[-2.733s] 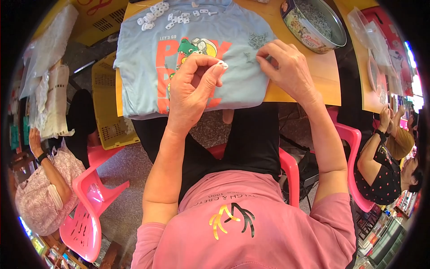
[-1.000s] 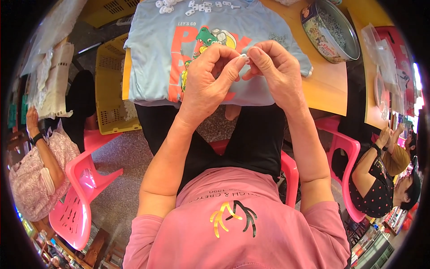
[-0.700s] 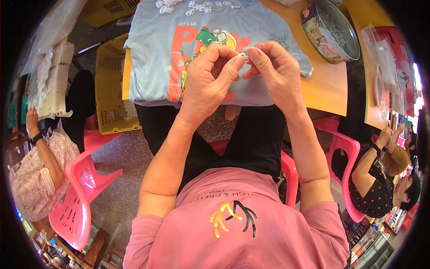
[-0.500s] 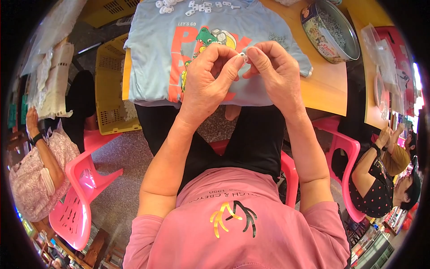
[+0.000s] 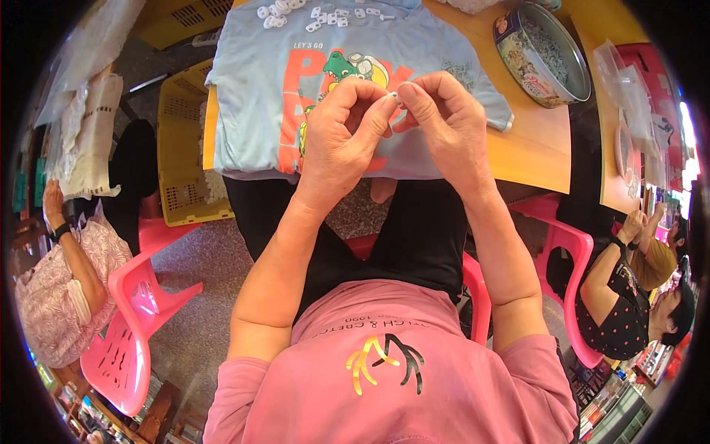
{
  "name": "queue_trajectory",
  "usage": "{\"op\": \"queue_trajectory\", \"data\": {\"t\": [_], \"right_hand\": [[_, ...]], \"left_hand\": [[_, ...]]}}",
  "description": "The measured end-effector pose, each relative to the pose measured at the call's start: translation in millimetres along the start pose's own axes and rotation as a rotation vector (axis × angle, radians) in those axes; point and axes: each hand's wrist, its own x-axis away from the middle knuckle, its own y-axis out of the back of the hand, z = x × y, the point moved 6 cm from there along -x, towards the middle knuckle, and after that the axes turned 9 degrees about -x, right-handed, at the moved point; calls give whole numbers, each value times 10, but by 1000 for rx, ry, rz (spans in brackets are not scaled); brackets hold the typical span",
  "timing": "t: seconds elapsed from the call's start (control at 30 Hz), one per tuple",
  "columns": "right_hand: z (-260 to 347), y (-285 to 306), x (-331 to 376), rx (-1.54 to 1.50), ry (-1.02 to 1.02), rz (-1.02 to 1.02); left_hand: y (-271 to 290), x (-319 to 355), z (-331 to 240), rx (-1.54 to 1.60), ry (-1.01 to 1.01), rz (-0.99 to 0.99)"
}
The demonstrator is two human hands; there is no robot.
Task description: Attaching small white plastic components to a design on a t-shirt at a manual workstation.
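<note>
- Left hand: I read it raised above the desk, fingers curled in, thumb and forefinger pinched on a small white piece.
- Right hand: fingertips closed on the same small white piece from the other side — the two hands meet tip to tip.
- Small white piece: held between both hands, over the light blue T-shirt spread on the desk; its shape is too small for me to tell.
- Loose white pieces lie on the shirt's far edge.
- Round tin — open, standing on the desk at the right.
- Yellow crate sits beside the desk at the left.
</note>
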Motion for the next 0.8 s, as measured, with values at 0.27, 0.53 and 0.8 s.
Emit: {"op": "queue_trajectory", "data": {"t": [0.27,0.53,0.8], "right_hand": [[-18,-118,-19,64,153,-69],[-20,-135,-52,62,52,-76],[72,12,-127,107,22,91]], "left_hand": [[43,7,-2,76,100,-29],[49,-43,16,133,90,-43],[45,-40,28,169,79,-13]]}}
